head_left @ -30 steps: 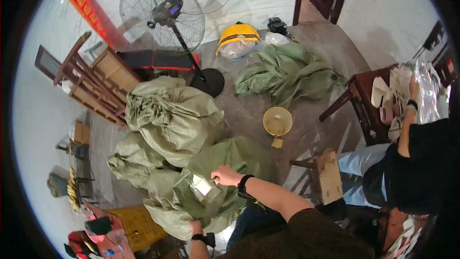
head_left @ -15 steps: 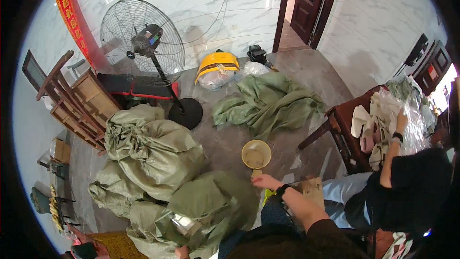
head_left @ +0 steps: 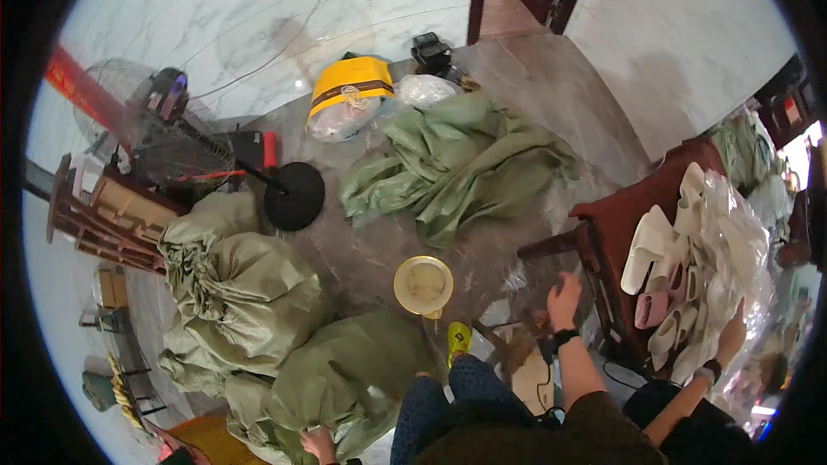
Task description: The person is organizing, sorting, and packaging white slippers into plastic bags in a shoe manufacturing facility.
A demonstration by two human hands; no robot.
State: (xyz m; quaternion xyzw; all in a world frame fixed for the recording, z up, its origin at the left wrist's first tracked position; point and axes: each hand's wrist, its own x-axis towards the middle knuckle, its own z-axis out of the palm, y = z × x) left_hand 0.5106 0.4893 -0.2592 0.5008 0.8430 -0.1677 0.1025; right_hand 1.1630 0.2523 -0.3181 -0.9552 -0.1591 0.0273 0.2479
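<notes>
My left hand [head_left: 319, 445] is closed on the edge of a bulging green woven sack [head_left: 353, 370] at the lower left. My right hand [head_left: 565, 300], with a black band on its wrist, reaches out over the floor. Its fingers look loosely apart, with nothing seen in them. A round yellow basin [head_left: 423, 286] stands on the floor to its left, a small tab at its near edge. To its right is a dark red wooden seat [head_left: 603, 275] carrying white slippers [head_left: 652, 241] and pink slippers [head_left: 652, 310].
A co-worker's hand [head_left: 732, 336] rests by clear plastic wrap [head_left: 732, 250] at the right. More tied sacks [head_left: 258, 284] fill the left. A loose green sheet [head_left: 469, 164], a yellow bag [head_left: 349, 90] and a fan base [head_left: 294, 195] lie beyond. Below my right hand is a wooden board [head_left: 530, 370].
My right hand has moved away from the basin's near edge toward the seat with the slippers. My left hand stays at the sack. The view has shifted right and down.
</notes>
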